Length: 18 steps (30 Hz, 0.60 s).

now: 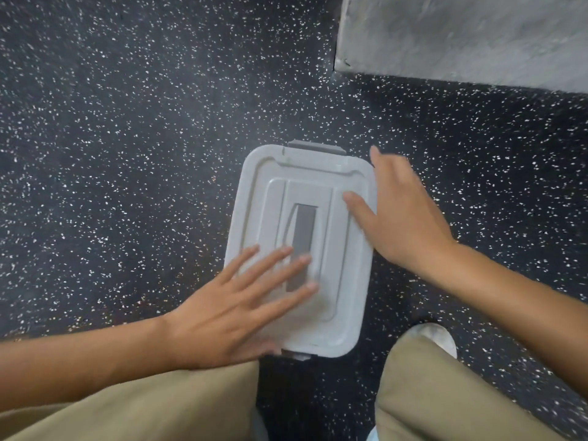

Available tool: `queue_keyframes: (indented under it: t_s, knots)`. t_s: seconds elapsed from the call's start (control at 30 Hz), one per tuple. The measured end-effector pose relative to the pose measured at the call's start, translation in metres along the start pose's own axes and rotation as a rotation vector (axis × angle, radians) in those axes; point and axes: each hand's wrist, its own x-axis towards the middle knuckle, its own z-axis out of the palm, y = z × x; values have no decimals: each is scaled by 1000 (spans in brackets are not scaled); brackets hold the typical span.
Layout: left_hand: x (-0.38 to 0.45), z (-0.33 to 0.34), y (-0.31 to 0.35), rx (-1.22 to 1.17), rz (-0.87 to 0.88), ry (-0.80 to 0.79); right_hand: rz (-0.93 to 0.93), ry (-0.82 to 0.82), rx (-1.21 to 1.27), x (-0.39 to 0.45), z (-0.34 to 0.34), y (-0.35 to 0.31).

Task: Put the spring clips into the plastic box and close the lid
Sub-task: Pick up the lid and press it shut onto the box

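A pale grey plastic box (318, 173) stands on the dark speckled floor with its lid lying flat on top. The lid has a darker grey handle (302, 230) along its middle and a grey latch (316, 145) at the far end. My left hand (235, 307) lies flat on the near left part of the lid, fingers spread. At the lid's right edge is my right hand (401, 211), open, with its thumb on the lid and its fingers along the far right corner. No spring clips are visible; the inside of the box is hidden.
A grey concrete block or step (461, 36) rises at the back right. My knees in khaki trousers (445, 393) and a white shoe (436, 337) are close to the box's near end. Dark speckled floor (127, 154) lies all around the box.
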Motion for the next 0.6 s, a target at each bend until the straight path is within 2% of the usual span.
queue_keyframes:
  t_s: [0.1, 0.3, 0.5, 0.6]
  knots:
    - [0, 9, 13, 63, 168, -93, -128, 55, -30, 25, 3, -9]
    - [1, 24, 17, 187, 171, -128, -188, -90, -173, 67, 6, -24]
    - [3, 34, 7, 276, 252, -49, -130, -208, 31, 87, 4, -6]
    - [3, 35, 6, 224, 240, -35, -140, -170, 88, 90, 3, -4]
